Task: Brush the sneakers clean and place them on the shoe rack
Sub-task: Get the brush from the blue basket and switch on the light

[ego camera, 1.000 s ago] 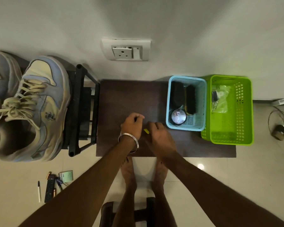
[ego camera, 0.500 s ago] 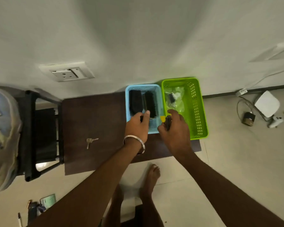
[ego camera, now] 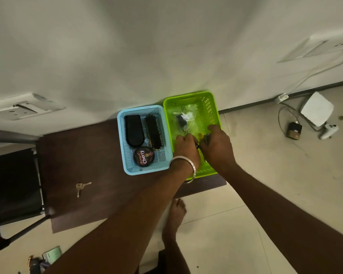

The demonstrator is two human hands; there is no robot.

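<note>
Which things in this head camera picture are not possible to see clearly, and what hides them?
- Small dark and yellow object between the left hand and right hand: mostly covered by fingers.
- Bag in the green basket: contents too small to identify.
- Black rack: cut off by the left edge; no sneakers in view.
- Items on the floor, bottom left: blurred.

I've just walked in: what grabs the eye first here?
Two hands, left and right, meet over the bright green basket, fingers curled around something small and dark with a yellow bit. Beside it to the left, a blue basket holds two brushes and a polish tin, both baskets on a dark mat.
</note>
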